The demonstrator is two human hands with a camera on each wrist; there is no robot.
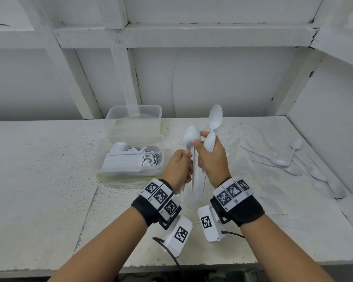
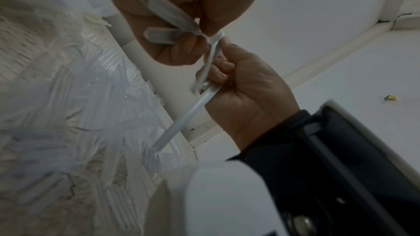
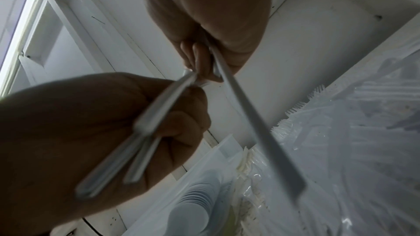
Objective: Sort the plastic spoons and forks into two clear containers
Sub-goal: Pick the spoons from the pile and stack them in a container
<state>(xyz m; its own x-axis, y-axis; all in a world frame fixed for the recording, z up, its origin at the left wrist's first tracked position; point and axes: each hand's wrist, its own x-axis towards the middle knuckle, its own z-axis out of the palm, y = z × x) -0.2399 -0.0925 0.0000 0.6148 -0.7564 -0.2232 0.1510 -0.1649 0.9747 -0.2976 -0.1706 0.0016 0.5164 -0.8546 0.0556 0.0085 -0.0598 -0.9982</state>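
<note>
Left hand (image 1: 178,166) gripping white spoon handles, right hand (image 1: 211,159) pinching spoons (image 1: 215,117) upright, both above clear fork pile (image 2: 75,114), spoon-filled container (image 1: 130,157) at 9 o'clock, loose spoons (image 1: 293,159) at 3 o'clock

Workshop-like room, rough white-painted bench (image 1: 49,180), bare walls (image 1: 222,82)

Left hand (image 2: 247,94) sits mid-frame, fingers curled round a white plastic handle (image 2: 181,119) that slants down-left, its end over the pile. Right hand (image 2: 181,12) comes in from the top, just above and touching the left one, gripping approx two more white handles (image 2: 166,10) that fan out to the left. Clear plastic forks (image 2: 75,117) lie heaped on the left, tines visible along the pile's right edge, blurred. Dark wrist strap (image 2: 318,150) w/ white housing at lower right.
</note>
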